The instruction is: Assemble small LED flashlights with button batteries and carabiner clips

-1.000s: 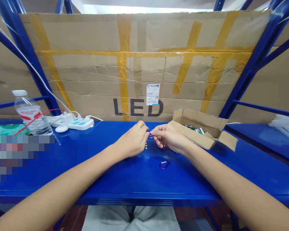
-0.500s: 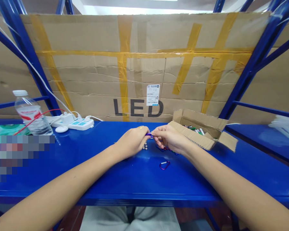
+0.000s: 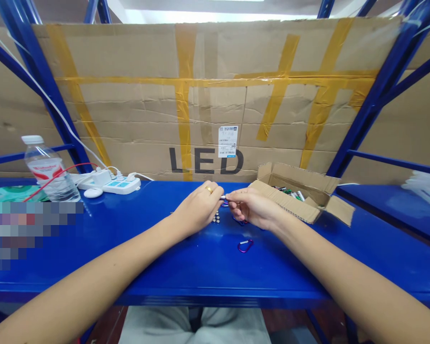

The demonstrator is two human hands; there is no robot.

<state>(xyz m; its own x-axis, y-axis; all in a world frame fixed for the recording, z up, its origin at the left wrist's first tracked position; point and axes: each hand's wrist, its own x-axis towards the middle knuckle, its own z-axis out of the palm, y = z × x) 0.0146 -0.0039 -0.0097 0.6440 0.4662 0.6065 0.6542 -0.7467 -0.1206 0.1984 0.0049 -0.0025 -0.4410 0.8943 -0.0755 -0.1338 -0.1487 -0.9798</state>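
Note:
My left hand [image 3: 202,203], with a ring on one finger, is closed on one end of a small slim metal piece [image 3: 223,197]. The thumb and forefinger of my right hand [image 3: 252,204] pinch its other end. The fingers cover most of the piece, so its kind cannot be made out. Beside my left fingers several small round silver parts [image 3: 217,219] sit on the blue table. Blue and red carabiners [image 3: 239,221] lie partly hidden beneath my right hand. Nearer to me rests a lone purple carabiner [image 3: 245,246] with a silver gate.
An open cardboard box [image 3: 303,210] with small cylindrical parts stands right of my hands. At left are a water bottle [image 3: 52,172], a white power strip [image 3: 120,185] and a white mouse-like object [image 3: 92,193]. A large cardboard sheet [image 3: 143,119] closes off the back.
Between my fingertips a silver part now shows where purple showed before. My left hand has rolled slightly, bringing its ring into clearer sight. The carabiner and box have stayed put.

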